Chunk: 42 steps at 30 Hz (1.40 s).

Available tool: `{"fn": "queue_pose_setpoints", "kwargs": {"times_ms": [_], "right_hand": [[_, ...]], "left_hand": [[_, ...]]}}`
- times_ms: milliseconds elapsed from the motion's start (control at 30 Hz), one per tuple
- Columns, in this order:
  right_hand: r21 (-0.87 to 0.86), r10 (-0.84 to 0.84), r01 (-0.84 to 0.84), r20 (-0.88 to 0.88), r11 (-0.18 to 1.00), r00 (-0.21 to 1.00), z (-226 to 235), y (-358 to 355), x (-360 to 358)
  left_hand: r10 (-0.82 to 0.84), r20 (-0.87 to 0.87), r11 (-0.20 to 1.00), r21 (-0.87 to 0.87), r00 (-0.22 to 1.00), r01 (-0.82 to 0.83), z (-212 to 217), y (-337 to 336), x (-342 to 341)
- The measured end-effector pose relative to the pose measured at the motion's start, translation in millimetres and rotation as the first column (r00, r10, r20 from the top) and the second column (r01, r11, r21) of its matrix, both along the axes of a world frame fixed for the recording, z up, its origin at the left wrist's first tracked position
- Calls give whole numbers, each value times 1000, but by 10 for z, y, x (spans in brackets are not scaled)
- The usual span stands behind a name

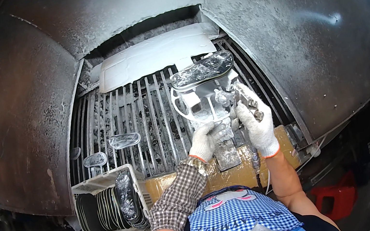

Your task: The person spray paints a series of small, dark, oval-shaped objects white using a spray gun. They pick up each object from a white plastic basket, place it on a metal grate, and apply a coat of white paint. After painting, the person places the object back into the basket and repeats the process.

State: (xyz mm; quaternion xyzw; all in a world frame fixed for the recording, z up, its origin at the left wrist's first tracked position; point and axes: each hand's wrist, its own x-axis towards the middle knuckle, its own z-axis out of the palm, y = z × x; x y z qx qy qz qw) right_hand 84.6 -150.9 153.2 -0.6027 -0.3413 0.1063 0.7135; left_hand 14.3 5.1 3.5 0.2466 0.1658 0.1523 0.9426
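Silver metal spray gun (248, 100) now gripped in R hand (259, 126); L hand (205, 142): grip unclear; glossy black oblong sole (202, 71), prob. light/slick, best held by rim.

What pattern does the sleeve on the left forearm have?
The sleeve has a dark-and-white check, seen in the head view, the only one.

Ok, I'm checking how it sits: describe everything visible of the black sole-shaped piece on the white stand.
The sole-shaped piece is long with rounded ends, its upper face black, glossy and crinkled, as if under clear film. A thin pale line runs along its near edge. It lies crosswise on the white stand above the slatted grate, its right end farther from the person. Neither the left hand nor the right hand touches it; its underside is hidden.
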Motion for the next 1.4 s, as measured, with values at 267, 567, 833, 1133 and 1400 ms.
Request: {"fn": "queue_pose_setpoints", "kwargs": {"times_ms": [267,567,833,1133,1400], "right_hand": [[7,-55,57,-128,998,990,51,-149,66],[110,-42,70,-246,991,968,126,-259,102],[126,-75,109,-249,986,966,94,-370,204],[132,-107,145,-261,981,959,124,-477,267],[140,-135,173,-250,975,959,191,-544,297]], "left_hand": [[12,-11,1000,-7,1000,-12,-108,42,-29],[-3,14,1000,1,1000,3,-64,95,-78],[23,-49,998,51,999,-21,-38,210,-192],[63,-27,997,50,998,-61,-39,375,-308],[125,-31,989,79,992,-123,-84,571,-354]]}}
